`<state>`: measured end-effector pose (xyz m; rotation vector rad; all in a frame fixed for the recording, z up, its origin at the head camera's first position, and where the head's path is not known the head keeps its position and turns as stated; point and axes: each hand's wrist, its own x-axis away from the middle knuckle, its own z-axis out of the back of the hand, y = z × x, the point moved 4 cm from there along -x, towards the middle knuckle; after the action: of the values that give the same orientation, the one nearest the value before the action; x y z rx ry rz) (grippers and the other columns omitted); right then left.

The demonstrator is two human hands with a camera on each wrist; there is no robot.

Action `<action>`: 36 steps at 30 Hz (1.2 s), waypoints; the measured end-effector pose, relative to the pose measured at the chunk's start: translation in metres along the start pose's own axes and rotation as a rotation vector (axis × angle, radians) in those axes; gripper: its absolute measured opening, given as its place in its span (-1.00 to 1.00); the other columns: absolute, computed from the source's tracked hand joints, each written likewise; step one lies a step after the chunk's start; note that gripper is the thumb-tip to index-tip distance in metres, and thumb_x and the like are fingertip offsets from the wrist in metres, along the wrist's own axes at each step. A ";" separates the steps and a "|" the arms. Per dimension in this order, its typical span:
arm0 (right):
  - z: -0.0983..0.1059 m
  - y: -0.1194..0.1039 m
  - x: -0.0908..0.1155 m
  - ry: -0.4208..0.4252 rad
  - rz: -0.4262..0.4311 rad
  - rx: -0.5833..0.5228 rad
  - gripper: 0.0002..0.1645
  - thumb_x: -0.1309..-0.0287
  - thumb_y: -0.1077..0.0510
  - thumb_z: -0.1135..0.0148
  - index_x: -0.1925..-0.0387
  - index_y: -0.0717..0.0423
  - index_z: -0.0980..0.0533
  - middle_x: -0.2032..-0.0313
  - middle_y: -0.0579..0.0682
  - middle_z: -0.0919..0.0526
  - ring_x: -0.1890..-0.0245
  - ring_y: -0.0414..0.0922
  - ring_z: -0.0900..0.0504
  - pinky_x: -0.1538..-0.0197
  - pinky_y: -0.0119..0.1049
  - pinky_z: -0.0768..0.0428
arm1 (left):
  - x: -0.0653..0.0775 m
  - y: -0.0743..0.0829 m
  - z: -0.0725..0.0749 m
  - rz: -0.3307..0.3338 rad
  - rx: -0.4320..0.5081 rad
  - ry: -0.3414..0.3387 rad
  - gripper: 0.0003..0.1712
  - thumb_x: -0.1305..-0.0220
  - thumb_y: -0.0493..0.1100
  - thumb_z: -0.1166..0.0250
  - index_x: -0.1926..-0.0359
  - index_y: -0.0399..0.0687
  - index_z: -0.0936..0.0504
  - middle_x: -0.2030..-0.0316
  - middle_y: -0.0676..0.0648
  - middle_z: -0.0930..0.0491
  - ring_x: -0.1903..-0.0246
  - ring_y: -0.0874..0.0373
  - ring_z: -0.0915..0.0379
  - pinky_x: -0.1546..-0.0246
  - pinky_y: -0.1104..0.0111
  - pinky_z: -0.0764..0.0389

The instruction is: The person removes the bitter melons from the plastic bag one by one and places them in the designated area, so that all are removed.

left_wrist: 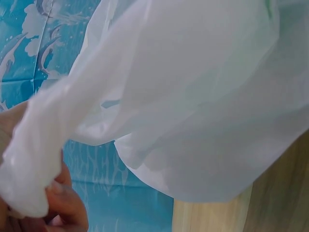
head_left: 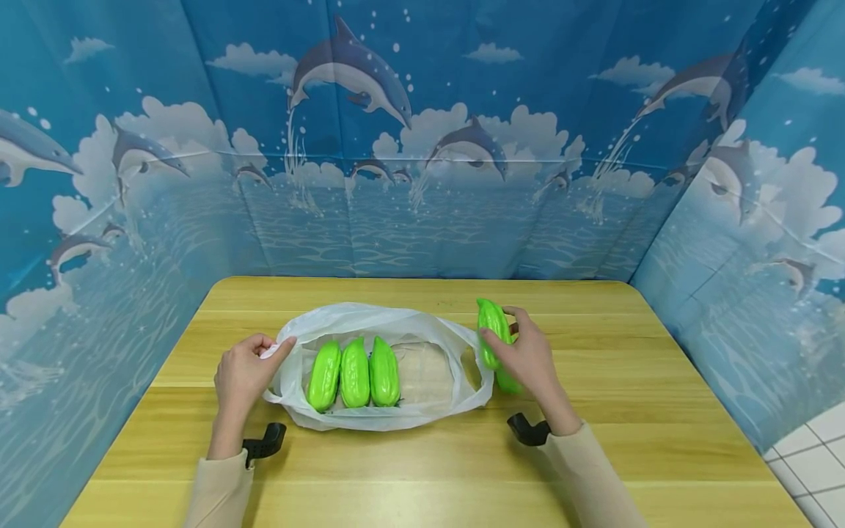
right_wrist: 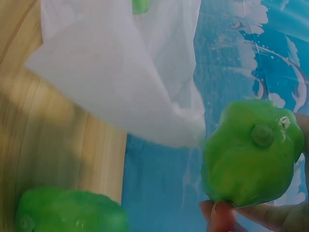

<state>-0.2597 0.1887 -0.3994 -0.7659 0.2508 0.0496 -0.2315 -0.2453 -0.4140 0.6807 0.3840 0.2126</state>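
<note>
A white plastic bag (head_left: 379, 422) lies on the table with its mouth spread wide. Three bright green bitter melons (head_left: 355, 372) stand side by side in its left half. My left hand (head_left: 244, 370) pinches the bag's left handle; in the left wrist view the bunched plastic (left_wrist: 34, 159) runs between the fingers. At the bag's right handle, my right hand (head_left: 531, 356) grips another bitter melon (head_left: 490, 323) between thumb and fingers, raised with its tip pointing away from me. Below that hand, one more bitter melon (head_left: 510, 381) rests on the table, partly hidden.
The wooden table (head_left: 409, 484) carries the bag in its middle. A blue curtain with dolphins (head_left: 422, 213) hangs behind it and along both sides. White floor tiles (head_left: 808, 458) show at the lower right. Black wrist mounts (head_left: 264, 442) sit on both wrists.
</note>
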 end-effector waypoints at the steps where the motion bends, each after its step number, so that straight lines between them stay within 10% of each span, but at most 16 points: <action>1: 0.001 0.002 0.000 -0.002 -0.004 0.003 -0.20 -0.15 -0.24 -0.20 -0.24 0.18 -0.31 0.23 0.18 -0.57 0.33 0.02 -0.53 0.38 -0.15 -0.47 | 0.000 0.000 0.000 0.000 0.000 0.000 -0.45 -0.08 0.36 -0.27 0.50 -0.04 -0.57 0.64 0.01 -0.45 0.63 0.09 -0.31 0.62 0.27 -0.25; 36: 0.024 0.056 0.000 -0.085 -0.106 0.146 -0.09 -0.21 -0.34 -0.06 -0.34 0.19 -0.18 0.03 0.35 -0.45 0.11 0.20 -0.49 0.35 0.01 -0.45 | -0.001 -0.003 -0.003 0.001 -0.005 -0.016 -0.43 -0.08 0.40 -0.24 0.49 -0.02 -0.57 0.66 0.01 -0.42 0.66 0.09 -0.29 0.64 0.27 -0.23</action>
<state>-0.2629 0.2455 -0.4212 -0.6289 0.1314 -0.0364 -0.2340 -0.2462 -0.4181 0.6777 0.3681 0.2092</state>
